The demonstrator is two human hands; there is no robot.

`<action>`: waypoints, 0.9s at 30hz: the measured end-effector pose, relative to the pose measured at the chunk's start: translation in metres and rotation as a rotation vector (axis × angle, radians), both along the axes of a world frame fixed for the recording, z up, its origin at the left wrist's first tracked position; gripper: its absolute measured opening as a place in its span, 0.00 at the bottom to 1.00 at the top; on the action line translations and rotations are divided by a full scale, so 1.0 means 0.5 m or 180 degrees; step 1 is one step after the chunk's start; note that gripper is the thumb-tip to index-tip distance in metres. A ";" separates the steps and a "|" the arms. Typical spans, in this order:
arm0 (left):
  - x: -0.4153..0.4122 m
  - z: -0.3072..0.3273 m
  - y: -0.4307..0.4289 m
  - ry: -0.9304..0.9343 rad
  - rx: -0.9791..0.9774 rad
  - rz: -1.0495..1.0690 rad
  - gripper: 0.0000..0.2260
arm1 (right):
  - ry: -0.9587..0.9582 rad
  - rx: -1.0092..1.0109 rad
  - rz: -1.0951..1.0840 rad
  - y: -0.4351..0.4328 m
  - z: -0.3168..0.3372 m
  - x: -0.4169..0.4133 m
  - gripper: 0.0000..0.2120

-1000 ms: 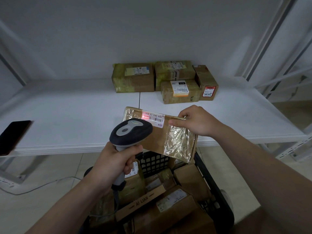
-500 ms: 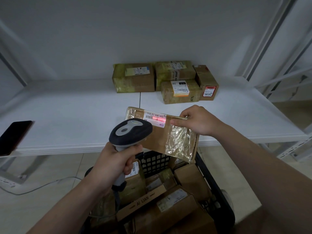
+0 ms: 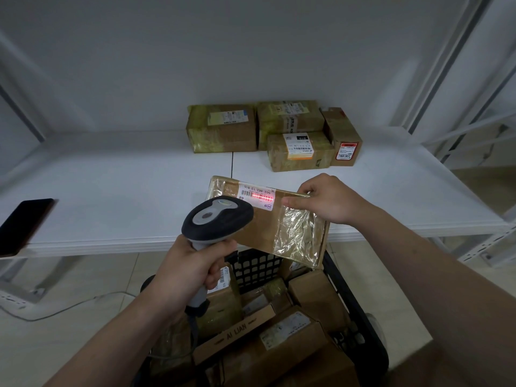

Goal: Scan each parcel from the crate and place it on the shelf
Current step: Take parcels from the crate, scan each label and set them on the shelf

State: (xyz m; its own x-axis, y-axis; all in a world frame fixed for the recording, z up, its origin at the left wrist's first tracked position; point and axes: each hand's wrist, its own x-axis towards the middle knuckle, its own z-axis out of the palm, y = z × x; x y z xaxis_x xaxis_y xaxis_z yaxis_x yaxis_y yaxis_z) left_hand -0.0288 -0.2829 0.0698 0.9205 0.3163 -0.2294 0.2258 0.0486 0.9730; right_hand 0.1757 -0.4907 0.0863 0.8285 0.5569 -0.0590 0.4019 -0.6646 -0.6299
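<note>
The left hand (image 3: 187, 272) gripped the scanner (image 3: 216, 219), its red line on the label (image 3: 257, 195) of a parcel (image 3: 268, 222) pinched by the right hand (image 3: 326, 198) above the crate (image 3: 354, 308), before the shelf (image 3: 111, 191) bearing four boxes (image 3: 223, 128).

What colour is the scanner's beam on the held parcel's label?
Red, a line across the label; best in the head view.

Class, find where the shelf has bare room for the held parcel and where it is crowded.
Bare: the left half of the shelf, between the phone and the back parcels, and its right end beyond them. Crowded: the back middle and the crate.
</note>
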 end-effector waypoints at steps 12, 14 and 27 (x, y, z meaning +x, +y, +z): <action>0.004 -0.002 0.001 0.0019 0.0031 0.0062 0.09 | 0.0016 0.0048 -0.0003 0.000 0.000 0.000 0.27; 0.003 -0.002 0.001 0.0025 0.0016 0.0041 0.10 | 0.0010 0.0035 -0.0004 0.000 0.000 0.000 0.27; -0.003 0.005 -0.001 0.0000 0.0020 0.0021 0.11 | -0.0024 0.0005 -0.0073 -0.004 -0.015 0.019 0.30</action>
